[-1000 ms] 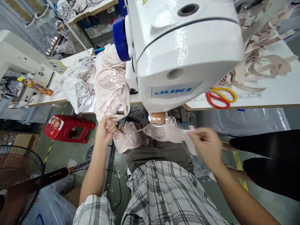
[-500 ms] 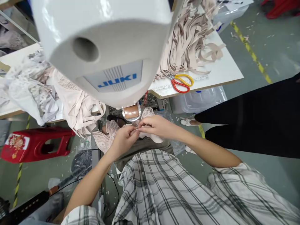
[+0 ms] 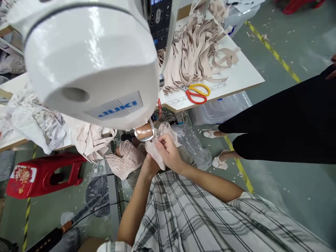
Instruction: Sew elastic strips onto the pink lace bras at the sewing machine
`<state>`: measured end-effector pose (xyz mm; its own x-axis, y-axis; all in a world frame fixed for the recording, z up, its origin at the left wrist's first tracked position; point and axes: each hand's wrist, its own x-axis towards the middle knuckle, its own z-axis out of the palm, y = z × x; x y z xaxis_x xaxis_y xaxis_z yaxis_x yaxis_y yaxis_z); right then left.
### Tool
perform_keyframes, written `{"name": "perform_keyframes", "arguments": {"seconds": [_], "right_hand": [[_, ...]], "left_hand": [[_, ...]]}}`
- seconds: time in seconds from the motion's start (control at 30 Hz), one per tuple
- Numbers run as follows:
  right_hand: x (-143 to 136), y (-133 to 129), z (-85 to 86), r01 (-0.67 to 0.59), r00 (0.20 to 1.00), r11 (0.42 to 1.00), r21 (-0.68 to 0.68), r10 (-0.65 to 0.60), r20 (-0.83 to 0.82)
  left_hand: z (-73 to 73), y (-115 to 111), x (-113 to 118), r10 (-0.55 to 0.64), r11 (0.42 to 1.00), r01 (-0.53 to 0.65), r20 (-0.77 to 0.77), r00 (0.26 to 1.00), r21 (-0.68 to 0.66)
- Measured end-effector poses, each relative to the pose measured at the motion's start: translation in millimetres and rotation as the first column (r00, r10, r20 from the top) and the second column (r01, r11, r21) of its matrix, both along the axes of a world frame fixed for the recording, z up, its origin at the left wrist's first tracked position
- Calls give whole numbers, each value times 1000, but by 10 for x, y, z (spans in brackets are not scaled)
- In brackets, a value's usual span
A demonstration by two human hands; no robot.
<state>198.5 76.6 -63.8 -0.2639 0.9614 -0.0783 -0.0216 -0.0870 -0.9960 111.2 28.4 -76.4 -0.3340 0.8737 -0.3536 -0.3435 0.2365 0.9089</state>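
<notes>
A pale pink lace bra (image 3: 131, 154) hangs under the head of a white sewing machine (image 3: 97, 70), its lace spread on both sides of my hands. My right hand (image 3: 169, 153) pinches its edge close to the metal-framed guard (image 3: 144, 132), thumb and fingers pressed together. Below and left of that, my left hand (image 3: 150, 167) grips the smooth, light part of the bra from underneath; its fingers are mostly hidden by the cloth. The needle area is hidden behind the guard.
Scissors (image 3: 197, 93) with red and yellow handles lie by a heap of beige straps (image 3: 191, 52) on the right tabletop. More pale garments (image 3: 39, 112) are piled at left, above a red stool (image 3: 47, 173). A person in black trousers (image 3: 283, 129) stands at right.
My hands were together at a small spot in front of the guard. Now the left has dropped under the cloth and the right holds the bra's edge by the guard. The view has shifted.
</notes>
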Motion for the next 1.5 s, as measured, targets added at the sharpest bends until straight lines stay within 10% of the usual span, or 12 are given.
{"name": "perform_keyframes", "arguments": {"seconds": [0.23, 0.4, 0.57, 0.83, 1.17, 1.5], "right_hand": [[109, -4, -139, -69, 996, 991, 114, 62, 66], [457, 343, 136, -353, 913, 807, 474, 186, 364], [527, 545, 360, -768, 618, 598, 230, 596, 513], [628, 457, 318, -311, 871, 907, 283, 153, 467], [315, 135, 310, -335, 902, 811, 480, 129, 412], [361, 303, 335, -395, 854, 870, 294, 230, 466]], "left_hand": [[211, 15, -30, 156, 987, -158, -55, 986, -36], [516, -1, -325, -354, 934, 351, -296, 887, -63], [647, -2, -410, -533, 845, 524, -243, 810, -106], [548, 3, -466, -218, 973, 214, -39, 975, -85], [547, 13, -234, 19, 1000, -19, 7, 1000, -24], [568, -18, -215, -35, 999, 36, -276, 960, -3]]}}
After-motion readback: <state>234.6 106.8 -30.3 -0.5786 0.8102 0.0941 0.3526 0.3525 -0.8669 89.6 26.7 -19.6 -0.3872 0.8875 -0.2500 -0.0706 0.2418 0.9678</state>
